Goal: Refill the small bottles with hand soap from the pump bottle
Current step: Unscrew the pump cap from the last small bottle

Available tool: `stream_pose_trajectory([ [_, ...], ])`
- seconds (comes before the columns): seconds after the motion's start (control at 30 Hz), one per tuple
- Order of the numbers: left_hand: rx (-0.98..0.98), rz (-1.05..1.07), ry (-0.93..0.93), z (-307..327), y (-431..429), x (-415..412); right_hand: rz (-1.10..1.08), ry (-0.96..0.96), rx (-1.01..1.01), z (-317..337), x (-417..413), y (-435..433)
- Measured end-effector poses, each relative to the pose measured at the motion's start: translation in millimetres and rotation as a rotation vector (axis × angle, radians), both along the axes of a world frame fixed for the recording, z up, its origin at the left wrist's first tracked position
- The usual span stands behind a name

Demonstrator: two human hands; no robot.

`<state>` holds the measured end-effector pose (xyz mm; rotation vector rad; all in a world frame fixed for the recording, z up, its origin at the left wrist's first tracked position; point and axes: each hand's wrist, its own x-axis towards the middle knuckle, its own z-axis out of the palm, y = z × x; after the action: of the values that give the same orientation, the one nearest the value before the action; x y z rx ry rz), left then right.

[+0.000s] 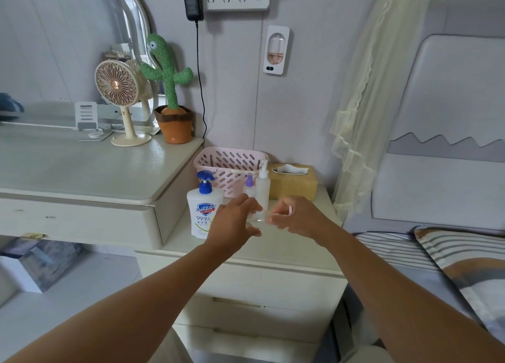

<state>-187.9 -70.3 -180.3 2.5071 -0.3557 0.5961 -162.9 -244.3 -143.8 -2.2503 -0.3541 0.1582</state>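
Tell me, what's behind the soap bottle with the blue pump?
A pink basket stands behind the soap bottle, which covers part of its front wall. Whether anything lies in the basket cannot be seen from here.

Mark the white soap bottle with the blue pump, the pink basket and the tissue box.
White plastic soap bottle with blue pump [201, 213]: head view, front label.
Pink slotted plastic basket [226, 159]: head view, slotted wall.
Tan tissue box [293, 187]: head view, front face.

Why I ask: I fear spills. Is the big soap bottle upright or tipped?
Upright. The soap bottle stands on its base on the nightstand, blue pump on top.
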Motion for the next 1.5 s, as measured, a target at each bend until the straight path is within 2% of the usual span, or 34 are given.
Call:
stream_pose_trajectory([
  [0.07, 0.006, 0.002, -0.003, -0.9, 0.1, 0.6, -0.021, -0.019, 0.045, 0.7, 0.9, 1.2],
  [0.2, 0.021, 0.036, -0.044, -4.2, -3.2, 5.1, -0.175, 0.227, 0.215, 2.5, -4.8, 6.9],
  [0.3, 0.044, 0.014, -0.028, -5.7, -4.2, 9.1, -0.162, 0.114, 0.238, -1.5, -4.5, 1.5],
  [0.4, 0.044, -0.008, 0.049, -8.7, -4.0, 12.4, -0.144, -0.028, 0.177, -5.3, 2.7, -5.1],
  [0.47, 0.043, 0.004, 0.058, -11.1, -4.2, 15.0, -0.158, -0.009, 0.197, -6.1, 5.7, -6.6],
  [0.6, 0.066, 0.025, -0.010, -12.3, -8.5, 20.5, -0.184, 0.177, 0.274, -9.1, 2.5, -5.3],
  [0.67, 0.111, 0.016, -0.008, -13.9, -12.5, 23.5, -0.160, 0.159, 0.307, -13.4, 3.4, -7.5],
  [0.87, 0.016, 0.083, 0.238, -20.7, -4.0, 36.5, -0.186, -0.217, 0.009, -21.5, 23.3, -25.9],
  [1.0, -0.074, 0.183, 0.357, -23.6, -3.7, 48.5, -0.234, -0.367, -0.035, -24.8, 30.6, -37.3],
  [1.17, -0.143, 0.243, 0.430, -31.8, -5.4, 59.6, -0.397, -0.297, -0.031, -33.2, 40.1, -49.3],
  [1.37, -0.226, 0.234, 0.443, -34.5, -10.7, 69.5, -0.454, -0.160, -0.329, -65.1, 43.3, -40.7],
  [1.5, -0.295, 0.200, 0.461, -37.7, -13.4, 70.4, -0.473, -0.067, -0.435, -91.5, 50.6, -28.2],
])
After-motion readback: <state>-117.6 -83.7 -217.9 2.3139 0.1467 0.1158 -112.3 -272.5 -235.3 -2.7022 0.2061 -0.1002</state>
